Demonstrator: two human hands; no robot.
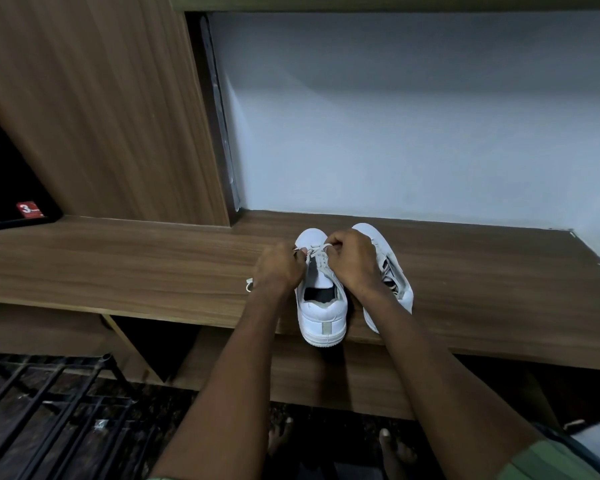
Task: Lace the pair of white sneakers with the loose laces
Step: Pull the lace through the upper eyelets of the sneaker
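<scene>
Two white sneakers stand side by side on a wooden counter (125, 258), toes toward the back wall and heels at the front edge. The left sneaker (321, 306) sits upright with its heel slightly past the front edge; its dark opening faces up and a grey tab marks the heel. The right sneaker (390, 271) lies just beside it, tilted onto its side so the open throat and loose tongue show, and it is partly hidden by the right forearm.

Both hands work over the front of the left sneaker. The left hand (279, 268) has its fingers curled, pinching one strand of the lace (317, 254) at the shoe's left side. The right hand (352, 261) is likewise closed on the other strand, pulling it up just above the eyelets. The lace crosses between the two hands over the tongue. A loose end of lace (249, 285) lies on the counter just left of the left wrist.

A tall wooden panel (94, 109) rises from the counter's back left corner, with a dark screen (4, 188) bearing a red sticker at its left. A pale wall (413, 116) backs the counter. Below the front edge, a black metal rack (49, 403) stands at the left on a dark floor, and bare toes (388, 441) show near the bottom
</scene>
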